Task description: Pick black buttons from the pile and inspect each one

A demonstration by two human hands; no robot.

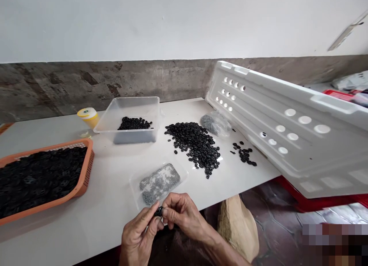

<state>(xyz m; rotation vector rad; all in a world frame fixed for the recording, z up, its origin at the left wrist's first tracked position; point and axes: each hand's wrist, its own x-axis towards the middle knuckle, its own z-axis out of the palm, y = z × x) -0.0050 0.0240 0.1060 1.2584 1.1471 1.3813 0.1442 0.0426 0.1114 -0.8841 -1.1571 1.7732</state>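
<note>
Near the table's front edge, my left hand (pixel 139 233) pinches a small black oval part (pixel 158 211) between thumb and fingertips. Closed against the same part from the other side is my right hand (pixel 184 216); its fingertips hide whatever tiny piece may be between them. Just beyond the hands lies a shallow clear tray (pixel 184 173) holding many small grey metal pieces (pixel 159 183). Farther back, a loose pile of black oval parts (pixel 195 143) spreads over the white table, and a smaller scatter of black parts (pixel 244 154) lies to its right.
An orange basket (pixel 89 158) full of black parts stands at left. Behind are a clear plastic bin (pixel 129 134) with black parts, a yellow-and-white container (pixel 88 116) and a clear bag (pixel 220 124) of grey pieces. A large white crate (pixel 296 104) leans along the right side.
</note>
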